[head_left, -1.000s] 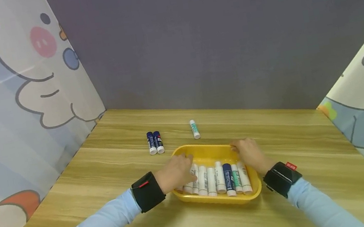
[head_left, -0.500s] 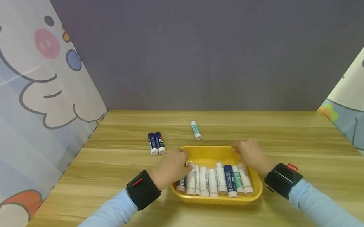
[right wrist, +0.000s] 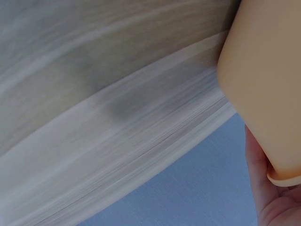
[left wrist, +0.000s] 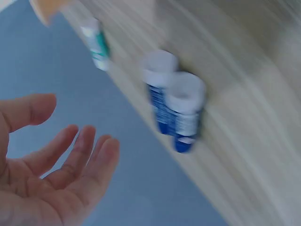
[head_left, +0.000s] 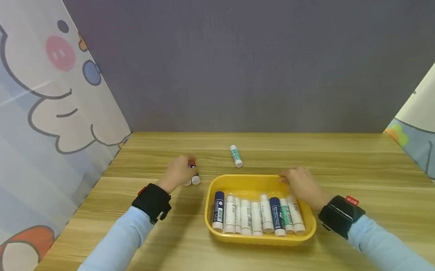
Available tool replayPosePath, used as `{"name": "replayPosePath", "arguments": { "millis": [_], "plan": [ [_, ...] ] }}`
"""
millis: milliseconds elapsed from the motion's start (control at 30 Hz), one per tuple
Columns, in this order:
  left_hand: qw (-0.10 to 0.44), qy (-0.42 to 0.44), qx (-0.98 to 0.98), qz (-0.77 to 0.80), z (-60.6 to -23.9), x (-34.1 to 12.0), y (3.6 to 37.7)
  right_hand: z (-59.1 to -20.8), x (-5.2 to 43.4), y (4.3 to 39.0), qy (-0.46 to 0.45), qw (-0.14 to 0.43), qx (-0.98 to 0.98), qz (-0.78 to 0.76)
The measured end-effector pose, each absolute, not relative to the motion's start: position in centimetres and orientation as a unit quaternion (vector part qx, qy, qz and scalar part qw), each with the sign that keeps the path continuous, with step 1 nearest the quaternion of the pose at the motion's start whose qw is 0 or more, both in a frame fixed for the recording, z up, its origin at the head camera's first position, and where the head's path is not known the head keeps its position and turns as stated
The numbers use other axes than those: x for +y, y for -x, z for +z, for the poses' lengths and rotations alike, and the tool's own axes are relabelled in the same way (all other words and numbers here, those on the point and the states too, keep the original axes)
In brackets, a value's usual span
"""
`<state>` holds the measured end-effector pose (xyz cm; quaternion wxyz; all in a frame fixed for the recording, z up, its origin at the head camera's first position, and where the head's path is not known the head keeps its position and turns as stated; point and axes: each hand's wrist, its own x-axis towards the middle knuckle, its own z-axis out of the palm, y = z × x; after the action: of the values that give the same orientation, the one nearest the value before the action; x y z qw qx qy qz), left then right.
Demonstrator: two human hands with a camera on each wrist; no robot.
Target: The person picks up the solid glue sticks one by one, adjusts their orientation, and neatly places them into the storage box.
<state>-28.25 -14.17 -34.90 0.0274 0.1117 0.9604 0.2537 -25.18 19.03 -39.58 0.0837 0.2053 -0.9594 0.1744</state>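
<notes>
My left hand (head_left: 178, 171) reaches over two blue glue sticks (head_left: 195, 179) lying side by side on the wooden table, left of the tray. In the left wrist view the left hand (left wrist: 51, 165) is spread with relaxed fingers, holding nothing, a short way from the two blue sticks (left wrist: 176, 110). My right hand (head_left: 300, 184) grips the far right rim of the yellow tray (head_left: 258, 238), its fingers curled over the edge. The tray holds a row of several glue sticks (head_left: 254, 209), mostly white, two blue and one green. The right wrist view shows the tray corner (right wrist: 268, 70) against my right hand (right wrist: 270, 207).
A green and white glue stick (head_left: 236, 155) lies alone behind the tray and also shows in the left wrist view (left wrist: 96, 47). A grey wall stands at the back. Cartoon-printed curtains (head_left: 7, 115) close in both sides of the table.
My left hand has left the tray's left side and moved out and to the left, over the two blue sticks. A blue stick now shows at the tray's left end. My right hand stays on the rim.
</notes>
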Motion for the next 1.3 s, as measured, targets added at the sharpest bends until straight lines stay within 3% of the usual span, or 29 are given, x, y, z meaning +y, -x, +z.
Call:
{"name": "replayPosePath", "arguments": {
  "millis": [500, 1300],
  "plan": [
    [0.065, -0.001, 0.973, 0.221, -36.5, -16.8, 32.3, -39.5, 19.2, 25.1, -0.203, 0.076, -0.96, 0.175],
    [0.075, 0.032, 0.965, 0.25, -39.7, -18.4, 34.7, -39.4, 18.7, 25.0, -0.193, 0.073, -0.964, 0.167]
  ]
}}
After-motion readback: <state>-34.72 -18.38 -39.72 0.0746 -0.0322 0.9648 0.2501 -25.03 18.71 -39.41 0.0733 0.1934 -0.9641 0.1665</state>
